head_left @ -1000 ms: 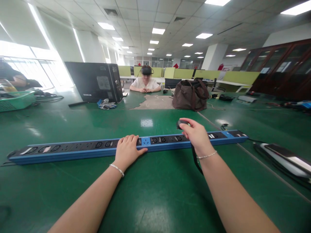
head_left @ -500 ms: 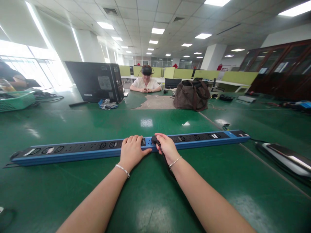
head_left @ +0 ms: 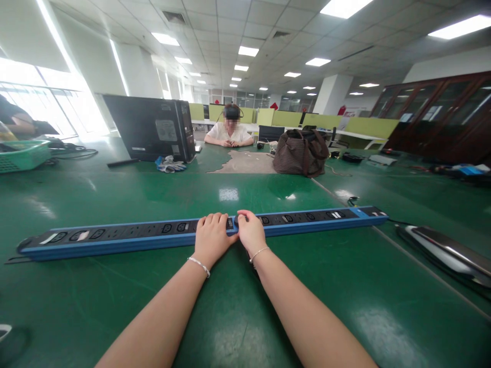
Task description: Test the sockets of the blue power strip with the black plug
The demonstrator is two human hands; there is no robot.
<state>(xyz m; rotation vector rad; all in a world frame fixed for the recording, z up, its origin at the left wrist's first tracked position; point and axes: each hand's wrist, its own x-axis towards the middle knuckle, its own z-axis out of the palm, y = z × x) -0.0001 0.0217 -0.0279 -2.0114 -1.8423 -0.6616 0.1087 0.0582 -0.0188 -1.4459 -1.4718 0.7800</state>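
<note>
A long blue-and-black power strip (head_left: 134, 236) lies across the green table, tilted slightly up to the right. Near its middle, my left hand (head_left: 213, 236) grips it, fingers over the top and thumb along the near side. Right beside that thumb, my right hand (head_left: 250, 232) is closed around a black plug (head_left: 237, 220) at the blue middle section of the strip. Most of the plug is hidden by my fingers, so I cannot tell how deep it sits in a socket. Its cord is largely covered by my wrist.
On the green table (head_left: 153, 306), a black computer case (head_left: 153, 128), crumpled gloves (head_left: 171, 164) and a brown bag (head_left: 301, 153) stand beyond the strip. A green basket (head_left: 25, 156) is at left, a dark-and-silver device (head_left: 445, 253) at right. Another person (head_left: 229, 134) sits opposite.
My right hand, with the plug, has moved left, closer to my left hand, and turned more over the plug. The cord shows less. My left hand still holds the strip.
</note>
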